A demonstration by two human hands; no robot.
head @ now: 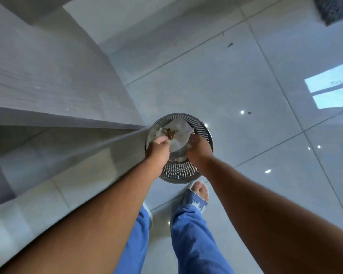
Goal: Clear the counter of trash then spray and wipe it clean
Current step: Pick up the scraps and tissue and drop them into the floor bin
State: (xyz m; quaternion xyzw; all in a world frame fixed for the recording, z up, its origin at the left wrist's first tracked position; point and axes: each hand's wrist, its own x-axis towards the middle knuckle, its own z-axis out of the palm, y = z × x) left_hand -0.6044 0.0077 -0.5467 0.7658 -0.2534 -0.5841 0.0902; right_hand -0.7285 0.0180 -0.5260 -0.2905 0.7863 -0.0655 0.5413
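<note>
A round perforated metal waste bin [183, 172] stands on the floor beside the counter's end. Over its mouth hangs a white sheet of paper [179, 136] carrying brown scraps [171, 133]. My left hand [158, 149] is closed on the sheet's left edge. My right hand [199, 148] is curled around the sheet's right side, inside the bin's rim. Crumpled white paper [179, 159] lies lower in the bin. The grey counter [48, 80] fills the left of the view; its top is out of sight.
Glossy pale floor tiles [246, 95] spread to the right, with small dark specks [230, 44] on them. My feet in slippers [198, 192] and blue trousers stand just short of the bin. A dark mat corner [335, 8] shows at the top right.
</note>
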